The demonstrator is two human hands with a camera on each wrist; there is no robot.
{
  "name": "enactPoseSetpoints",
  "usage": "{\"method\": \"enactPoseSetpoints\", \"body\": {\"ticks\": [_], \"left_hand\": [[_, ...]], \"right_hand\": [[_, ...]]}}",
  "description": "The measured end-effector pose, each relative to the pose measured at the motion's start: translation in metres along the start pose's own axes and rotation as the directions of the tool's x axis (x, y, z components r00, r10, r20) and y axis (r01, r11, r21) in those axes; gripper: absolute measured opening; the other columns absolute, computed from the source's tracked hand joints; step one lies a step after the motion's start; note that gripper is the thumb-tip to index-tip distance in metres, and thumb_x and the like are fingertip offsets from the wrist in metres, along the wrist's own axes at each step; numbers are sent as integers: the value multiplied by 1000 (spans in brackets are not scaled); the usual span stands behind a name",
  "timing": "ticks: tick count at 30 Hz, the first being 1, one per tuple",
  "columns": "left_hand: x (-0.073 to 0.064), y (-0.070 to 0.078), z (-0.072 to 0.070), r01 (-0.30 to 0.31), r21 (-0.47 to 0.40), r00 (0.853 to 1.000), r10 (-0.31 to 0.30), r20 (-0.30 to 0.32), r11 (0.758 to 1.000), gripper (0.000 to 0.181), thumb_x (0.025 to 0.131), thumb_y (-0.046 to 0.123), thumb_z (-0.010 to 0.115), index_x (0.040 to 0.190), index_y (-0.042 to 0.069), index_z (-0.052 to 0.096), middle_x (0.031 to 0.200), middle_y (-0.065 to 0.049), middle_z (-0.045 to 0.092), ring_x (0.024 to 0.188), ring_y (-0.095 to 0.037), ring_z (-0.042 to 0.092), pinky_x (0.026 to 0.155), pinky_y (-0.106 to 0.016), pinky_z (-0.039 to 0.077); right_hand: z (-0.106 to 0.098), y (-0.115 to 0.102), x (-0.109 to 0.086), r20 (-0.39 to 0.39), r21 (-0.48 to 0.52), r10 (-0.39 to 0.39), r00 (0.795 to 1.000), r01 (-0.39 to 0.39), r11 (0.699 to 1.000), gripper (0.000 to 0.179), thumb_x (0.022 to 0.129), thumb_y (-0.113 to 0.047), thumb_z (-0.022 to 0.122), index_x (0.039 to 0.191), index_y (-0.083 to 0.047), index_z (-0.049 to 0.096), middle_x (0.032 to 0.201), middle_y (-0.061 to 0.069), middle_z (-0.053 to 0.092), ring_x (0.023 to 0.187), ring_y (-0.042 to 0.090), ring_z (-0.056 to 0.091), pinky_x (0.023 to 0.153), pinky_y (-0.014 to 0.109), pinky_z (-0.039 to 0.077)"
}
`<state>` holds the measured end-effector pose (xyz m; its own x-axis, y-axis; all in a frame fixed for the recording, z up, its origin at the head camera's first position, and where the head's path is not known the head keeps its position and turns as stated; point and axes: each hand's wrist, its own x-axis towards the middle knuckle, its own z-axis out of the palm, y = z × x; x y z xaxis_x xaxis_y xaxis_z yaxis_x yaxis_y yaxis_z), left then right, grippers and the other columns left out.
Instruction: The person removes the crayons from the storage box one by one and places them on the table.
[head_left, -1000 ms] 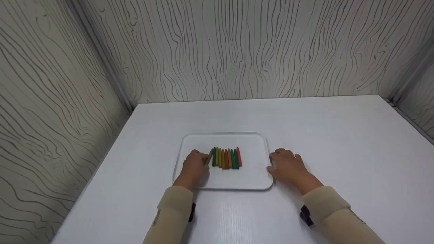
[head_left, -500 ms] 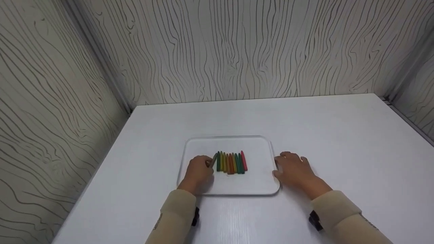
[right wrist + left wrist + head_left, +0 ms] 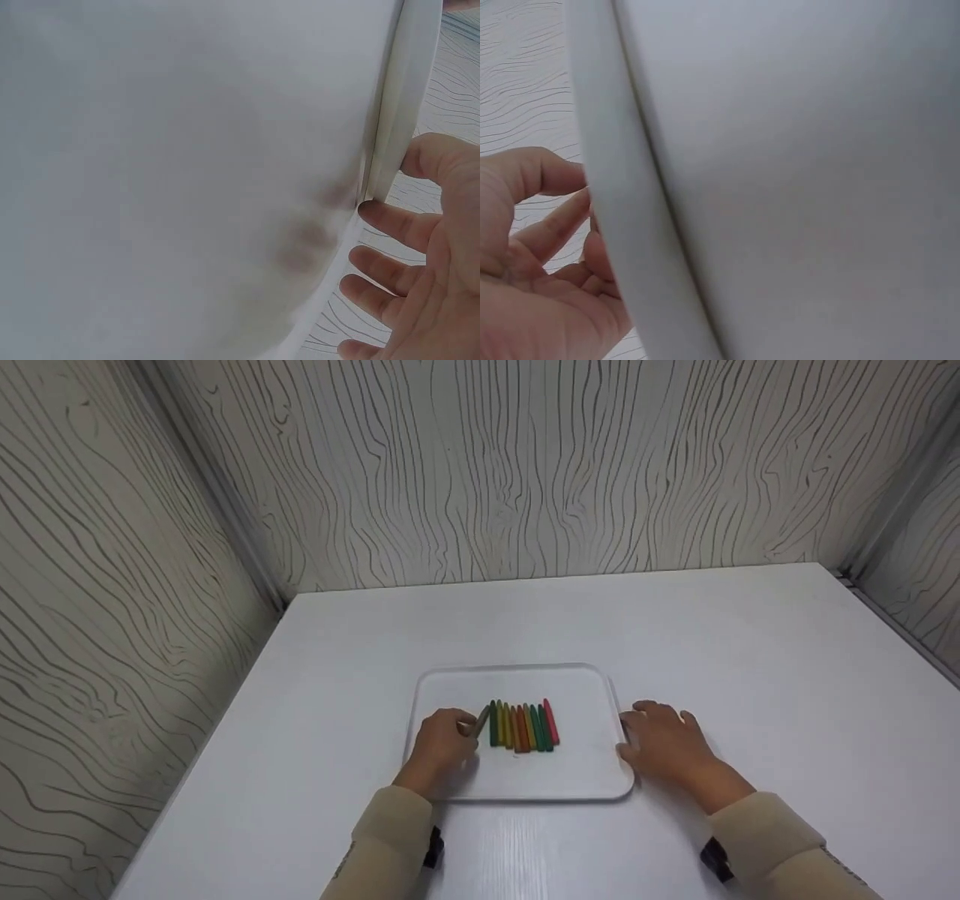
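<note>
Over the eight o'clock side of the white tray, the left hand is pinching a dull brownish crayon between thumb and forefinger. Its other fingers are curling toward the palm; the left wrist view is hiding the fingertips behind a pale edge. The crayon is leaning toward one o'clock, its tip just beside the row; contact cannot be confirmed.

Near the tray's centre, a row of crayons is lying side by side, tips pointing roughly to twelve, with green at the nine o'clock end and red at the three. Each is presumably proving light, stiff and waxy, liable to roll or snap if bent; mid-barrel is offering the safest hold.

At three to four o'clock, the right hand is spreading its fingers, thumb and forefinger touching the rim. The tray is probably behaving as light and rigid, sliding readily on the smooth table; the rim is serving as its handhold.
</note>
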<state>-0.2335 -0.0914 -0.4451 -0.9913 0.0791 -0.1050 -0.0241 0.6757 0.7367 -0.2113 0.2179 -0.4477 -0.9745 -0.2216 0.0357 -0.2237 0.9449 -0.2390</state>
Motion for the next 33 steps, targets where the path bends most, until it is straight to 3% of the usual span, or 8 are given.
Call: {"method": "enactPoseSetpoints", "body": {"ticks": [10,16,27,33], "left_hand": [[-8,-3,0,-36,-63,999,37,14,997,28,83,2,66,110,-2,67,89,-6,66,82,-18,60,77,-36,50],[-14,-4,-2,-90,-91,996,91,15,992,29,81,0,65,110,-2,68,87,-5,66,78,-17,59,72,-34,50],[-35,-10,-13,-125,-111,991,120,-49,986,30,80,-4,64,108,2,71,88,-5,65,83,-20,59,75,-37,49],[-44,-15,-20,-103,-120,990,90,-109,987,30,80,-3,65,109,2,71,88,-5,65,83,-20,59,74,-36,49]], "right_hand": [[-2,10,-15,-16,-1,-21,1000,21,1000,48,87,-26,65,124,5,57,129,26,50,122,45,42,96,65,26],[-3,19,-25,-33,5,-18,999,18,1000,48,87,-25,65,123,4,57,129,26,50,121,45,43,95,64,27],[-8,31,-40,-40,8,-11,999,11,1000,47,86,-26,64,122,4,58,128,27,50,120,45,42,94,63,28],[-9,39,-47,-44,-1,-9,999,9,1000,48,85,-26,66,121,4,58,128,27,50,119,46,43,93,65,27]]}}
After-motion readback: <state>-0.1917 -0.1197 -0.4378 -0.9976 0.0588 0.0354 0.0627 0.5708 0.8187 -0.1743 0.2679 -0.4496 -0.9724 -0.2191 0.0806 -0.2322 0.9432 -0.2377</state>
